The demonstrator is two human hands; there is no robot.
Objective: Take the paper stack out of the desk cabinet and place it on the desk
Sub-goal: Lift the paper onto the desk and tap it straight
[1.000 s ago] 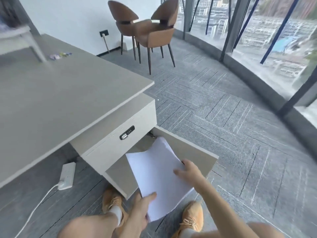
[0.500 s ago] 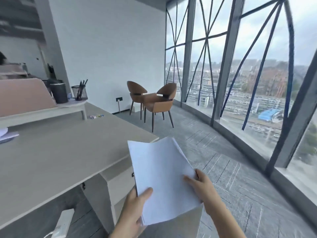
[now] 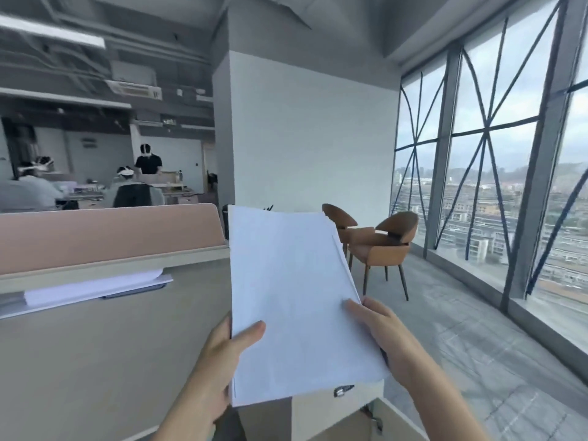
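Note:
The white paper stack (image 3: 292,300) is held up in the air in front of me, above the desk's right edge. My left hand (image 3: 222,361) grips its lower left side, thumb on top. My right hand (image 3: 381,332) holds its right edge, thumb on the top sheet. The pale wooden desk (image 3: 105,354) spreads out to the left, below the stack. The desk cabinet (image 3: 321,409) shows under the stack's bottom edge, its lock just visible and its door (image 3: 394,418) swung open at the lower right.
A pink divider panel (image 3: 105,233) with a shelf stands along the desk's far side, with other papers (image 3: 92,288) lying under it. Two brown chairs (image 3: 378,240) stand by the glass wall on the right. Several people sit at desks far left.
The paper stack came up out of the open cabinet to above desk height, held by both hands throughout. My view rose from the floor to the room.

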